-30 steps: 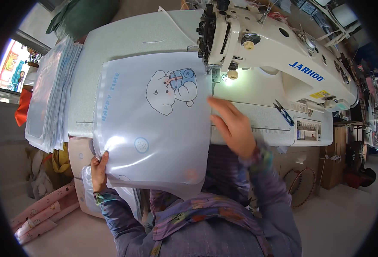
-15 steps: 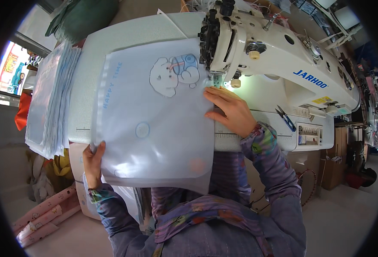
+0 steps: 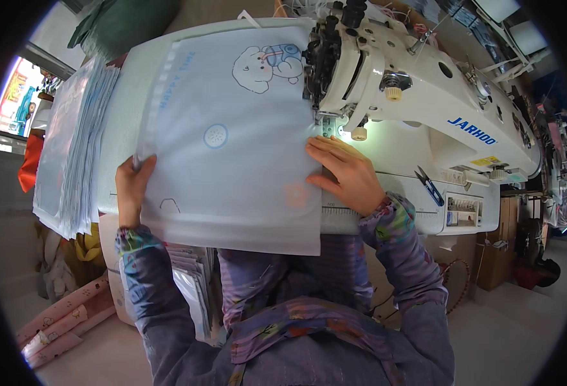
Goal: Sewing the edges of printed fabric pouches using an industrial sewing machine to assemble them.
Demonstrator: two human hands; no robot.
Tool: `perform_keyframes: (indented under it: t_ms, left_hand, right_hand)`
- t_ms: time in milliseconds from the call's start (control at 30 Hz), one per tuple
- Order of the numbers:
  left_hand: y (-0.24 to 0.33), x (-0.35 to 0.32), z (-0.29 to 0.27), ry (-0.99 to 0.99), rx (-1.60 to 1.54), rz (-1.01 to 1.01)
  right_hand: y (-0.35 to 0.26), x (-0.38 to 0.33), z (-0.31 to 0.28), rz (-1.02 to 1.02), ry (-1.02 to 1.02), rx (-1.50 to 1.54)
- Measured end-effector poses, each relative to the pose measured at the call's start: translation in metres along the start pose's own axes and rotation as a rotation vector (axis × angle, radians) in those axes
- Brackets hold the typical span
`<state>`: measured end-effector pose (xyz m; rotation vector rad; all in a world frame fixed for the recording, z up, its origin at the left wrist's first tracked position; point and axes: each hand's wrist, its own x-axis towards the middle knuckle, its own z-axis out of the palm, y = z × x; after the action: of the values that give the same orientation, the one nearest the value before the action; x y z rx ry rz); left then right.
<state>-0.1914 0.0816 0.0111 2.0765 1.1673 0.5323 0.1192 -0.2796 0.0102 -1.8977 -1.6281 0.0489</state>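
A translucent whitish printed plastic sheet [image 3: 245,174] lies across the sewing table, its near edge hanging over the front. It bears a cartoon puppy, a blue circle and an orange mark. At its left edge my left hand [image 3: 134,183] pinches it, thumb on top and the other fingers mostly hidden underneath. My right hand [image 3: 351,172] rests on the right edge just in front of the needle area, fingers stretched out and lying flat. The white sewing machine [image 3: 418,83] stands over that edge, its lamp lighting the spot by the presser foot.
A thick stack of similar sheets [image 3: 71,148] drapes over the table's left end. Blue-handled thread snips [image 3: 430,186] and a small compartment tray [image 3: 463,211] are right of my right hand. More folded sheets [image 3: 190,283] hang below the table, near pink rolls [image 3: 64,321].
The sheet has slid away from me past the needle area, its near edge moving up. My left hand has travelled forward with it, while my right hand stays nearly in place.
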Motion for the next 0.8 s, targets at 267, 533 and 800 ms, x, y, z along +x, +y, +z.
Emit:
perform_keyframes:
  t_ms: [267, 533, 800]
  left_hand:
    - [0.011, 0.061, 0.021, 0.077, 0.094, 0.172]
    - [0.027, 0.093, 0.032, 0.093, 0.173, 0.191]
    - [0.011, 0.037, 0.019, 0.135, 0.391, 0.222]
  right_hand:
    - [-0.012, 0.001, 0.001, -0.013, 0.015, -0.032]
    - [-0.039, 0.004, 0.021, 0.072, -0.035, -0.218]
    - [-0.036, 0.004, 0.020, 0.110, 0.034, -0.261]
